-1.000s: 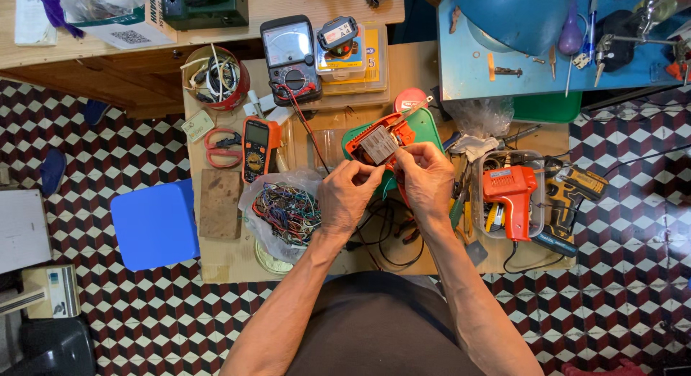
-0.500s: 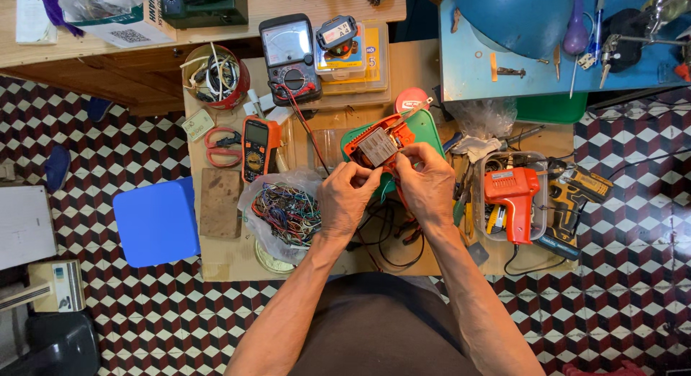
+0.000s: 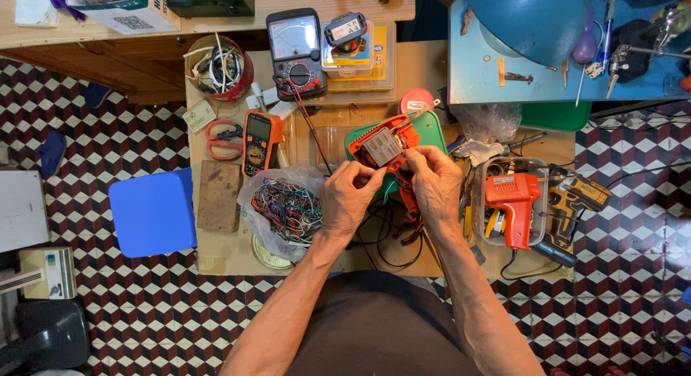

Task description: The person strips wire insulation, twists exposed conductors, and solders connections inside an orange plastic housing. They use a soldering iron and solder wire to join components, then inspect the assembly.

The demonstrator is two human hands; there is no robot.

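Over the desk [image 3: 237,264], the left hand [image 3: 349,200] and right hand [image 3: 434,183] both pinch the opened orange device [image 3: 381,146], tilting its grey inner block upward for viewing.

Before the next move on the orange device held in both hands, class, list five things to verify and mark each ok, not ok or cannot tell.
1. Left hand grips the orange device: ok.
2. Right hand has fingers on the device: ok.
3. Device held above the green tray, over the bench: ok.
4. Loose black wires under the wrists kept clear of the hands: not ok.
5. Orange meter switched off: cannot tell.
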